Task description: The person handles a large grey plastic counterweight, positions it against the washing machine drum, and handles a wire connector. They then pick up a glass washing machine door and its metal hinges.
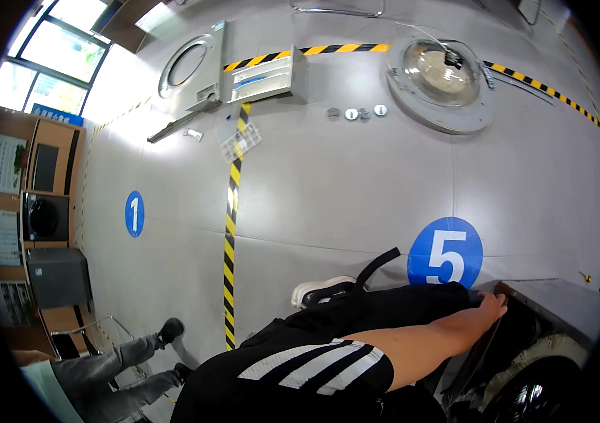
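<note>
From the lower edge my bare left forearm, below a black sleeve with white stripes, reaches to the right. My left hand [492, 309] is closed over the upper edge of a grey appliance cabinet [561, 299], which looks like a washing machine with its front open. Inside it, a dark round drum-like part [536, 393] shows, with a pale rim around its upper side. The fingertips are partly hidden at the cabinet's edge. My right hand is out of sight. My black-clad leg [377, 310] and a black-and-white shoe [321, 290] lie beyond the forearm.
On the floor ahead lie a round glass door [441, 74], a front panel with a round opening [219, 56], a white drawer-like box [265, 79], small discs [351, 114] and a clear compartment tray [241, 143]. Another person's grey-trousered legs [120, 359] show lower left. A screwdriver-like tool [585, 277] lies right.
</note>
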A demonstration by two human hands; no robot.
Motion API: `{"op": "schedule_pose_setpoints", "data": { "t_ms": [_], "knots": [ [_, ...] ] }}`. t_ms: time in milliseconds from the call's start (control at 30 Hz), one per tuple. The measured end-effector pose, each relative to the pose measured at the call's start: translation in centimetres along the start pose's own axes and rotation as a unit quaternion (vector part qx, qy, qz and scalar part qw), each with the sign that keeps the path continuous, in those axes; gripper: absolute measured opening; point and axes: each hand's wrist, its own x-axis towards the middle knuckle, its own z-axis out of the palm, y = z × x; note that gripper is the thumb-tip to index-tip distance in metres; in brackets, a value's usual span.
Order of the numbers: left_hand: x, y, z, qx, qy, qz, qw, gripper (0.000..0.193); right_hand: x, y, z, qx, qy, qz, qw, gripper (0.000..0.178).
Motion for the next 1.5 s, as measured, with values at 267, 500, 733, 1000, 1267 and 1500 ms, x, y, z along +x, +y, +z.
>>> {"op": "schedule_pose_setpoints", "data": {
  "t_ms": [267, 500, 733, 1000, 1267, 1500],
  "knots": [
    [-0.2, 4.2, -1.8, -0.053, 0.045, 0.012, 0.998, 0.026, -0.3, 19.3, -22.9, -0.228, 0.07, 0.017, 0.971, 0.029],
    [0.3, -1.1, -5.5, 0.064, -0.071, 0.113, 0.989, 0.083, -12.1, 24.8, -30.8, -0.16, 0.181, 0.198, 0.95, 0.026],
    [0.3, -0.5, -5.8, 0.121, -0.086, 0.116, 0.982, 0.077, -14.6, 17.0, -27.4, 0.204, 0.402, 0.337, 0.826, 0.021],
    [1.7, 0.4, -6.2, 0.137, -0.082, 0.156, 0.975, 0.074, -14.7, 15.9, -27.7, 0.064, 0.411, 0.381, 0.826, 0.03],
    [3.8, 0.3, -5.9, 0.177, -0.081, 0.177, 0.965, 0.075, -14.8, 12.4, -27.1, 0.07, 0.438, 0.392, 0.806, 0.031],
    [4.1, 1.2, -6.1, 0.184, -0.097, 0.165, 0.964, 0.082, -14.8, 13.6, -26.7, 0.046, 0.458, 0.399, 0.793, 0.032]
  ]
}}
